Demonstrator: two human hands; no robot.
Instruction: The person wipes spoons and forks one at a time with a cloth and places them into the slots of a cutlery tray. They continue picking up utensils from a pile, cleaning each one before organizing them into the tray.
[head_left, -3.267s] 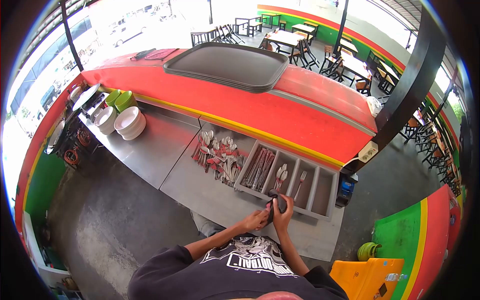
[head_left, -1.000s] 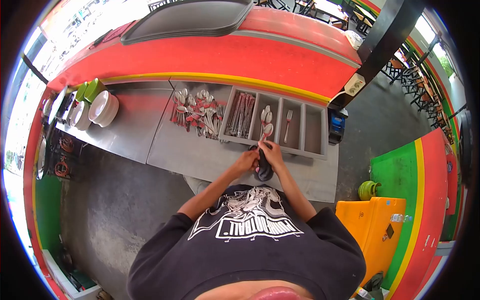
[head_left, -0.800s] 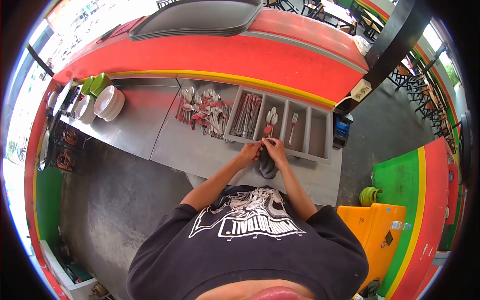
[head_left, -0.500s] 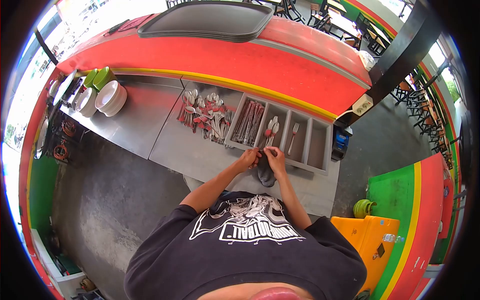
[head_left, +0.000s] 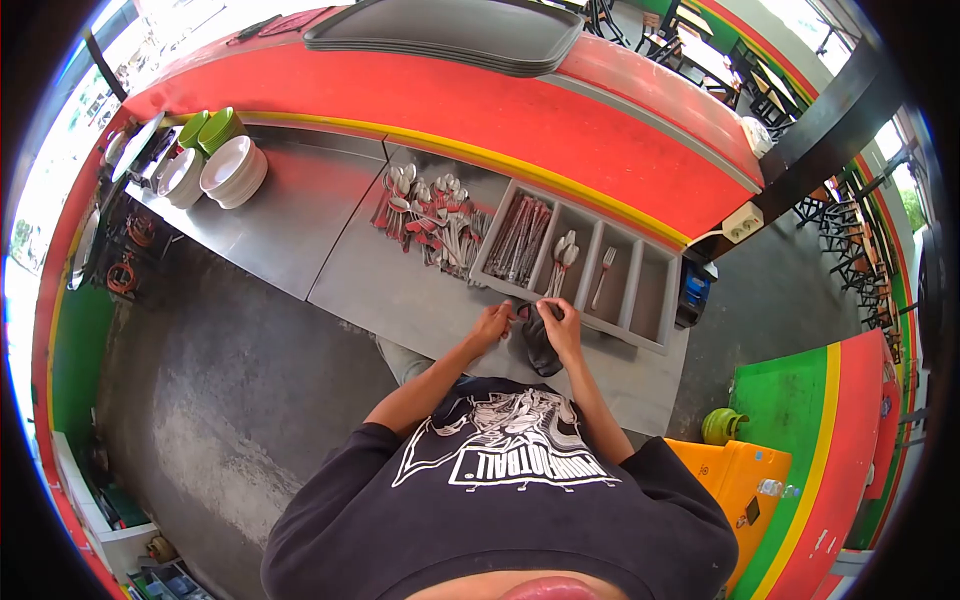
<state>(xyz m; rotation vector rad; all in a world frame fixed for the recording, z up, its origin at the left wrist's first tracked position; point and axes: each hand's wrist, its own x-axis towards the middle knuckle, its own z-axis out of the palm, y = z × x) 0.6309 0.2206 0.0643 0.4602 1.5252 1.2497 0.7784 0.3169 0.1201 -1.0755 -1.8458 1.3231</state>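
Note:
My right hand (head_left: 561,328) is closed on a dark cloth (head_left: 541,352), which hangs below it over the counter's front part. Close by on the left, my left hand (head_left: 492,325) has its fingers drawn together. A small reddish bit shows between the two hands, too small to name, and what the left fingers hold is hidden. Just beyond them lies the grey cutlery tray (head_left: 625,335). One compartment holds many red-tinted wrapped utensils (head_left: 521,238), the second a few spoons (head_left: 567,255), the third one fork (head_left: 604,277).
A heap of spoons and forks (head_left: 432,222) lies left of the tray on the steel counter (head_left: 380,305). White bowls (head_left: 232,172) and green bowls (head_left: 218,130) are stacked at the far left. Black serving trays (head_left: 445,35) rest on the red ledge. A socket block (head_left: 742,224) is at right.
My hands have drawn apart a little, the left one moving away from the cloth. The view has shifted slightly, so the counter and tray appear further right.

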